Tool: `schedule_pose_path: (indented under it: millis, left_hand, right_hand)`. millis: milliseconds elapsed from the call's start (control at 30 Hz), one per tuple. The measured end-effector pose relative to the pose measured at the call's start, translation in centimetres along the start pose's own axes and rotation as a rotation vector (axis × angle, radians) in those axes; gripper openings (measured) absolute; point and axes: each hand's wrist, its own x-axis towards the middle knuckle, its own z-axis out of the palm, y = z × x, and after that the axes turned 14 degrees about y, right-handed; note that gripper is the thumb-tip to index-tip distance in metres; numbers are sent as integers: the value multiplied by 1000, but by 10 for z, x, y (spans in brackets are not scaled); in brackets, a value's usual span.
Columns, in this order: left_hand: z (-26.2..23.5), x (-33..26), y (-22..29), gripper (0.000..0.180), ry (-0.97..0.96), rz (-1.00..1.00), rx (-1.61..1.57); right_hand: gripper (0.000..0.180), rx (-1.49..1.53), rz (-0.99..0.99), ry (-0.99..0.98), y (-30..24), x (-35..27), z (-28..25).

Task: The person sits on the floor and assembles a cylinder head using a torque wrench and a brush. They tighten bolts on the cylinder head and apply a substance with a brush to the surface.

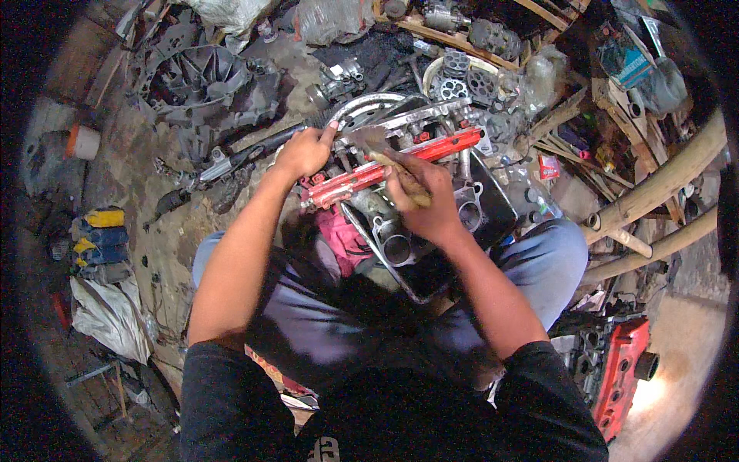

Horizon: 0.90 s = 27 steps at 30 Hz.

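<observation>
Between my knees lies a grey metal engine part with two round ports [396,248], and a long red-painted bar [431,154] runs across it. My left hand [305,154] is closed on the far left end of this engine part, thumb stretched forward; its fingertips are partly hidden. In my right hand [431,196] is a paintbrush [408,175], gripped by its pale handle. Its bristles, a little blurred, are over the far side of the red bar; I cannot tell whether they touch it. A black tray [433,289] sits under the engine part, beside a pink cloth [342,240].
A large dark gear housing [196,81] lies at the far left. Round metal parts [454,81] fill a basin ahead. Bamboo poles [662,181] cross the right side, above a red engine cover [622,377]. Blue and yellow bottles [104,235] are at the left.
</observation>
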Motion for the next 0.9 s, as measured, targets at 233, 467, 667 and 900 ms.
schedule_pose_path:
  millis: [233, 467, 667, 900]
  left_hand:
    - [4, -3, -6, 82, 88, -46, -105]
    - [-17, -11, -13, 82, 19, -5, -176]
    - [-30, -7, -70, 97, -81, -107, -103]
    - [-42, -31, -84, 88, -7, -220, -36]
  right_hand:
    - [28, -82, 54, 14, -4, 1, 4]
    - [26, -216, 94, 65, -2, 19, 15]
    - [28, 114, -70, -98, -38, -15, 47]
    - [32, -315, 68, -60, -25, 10, 36]
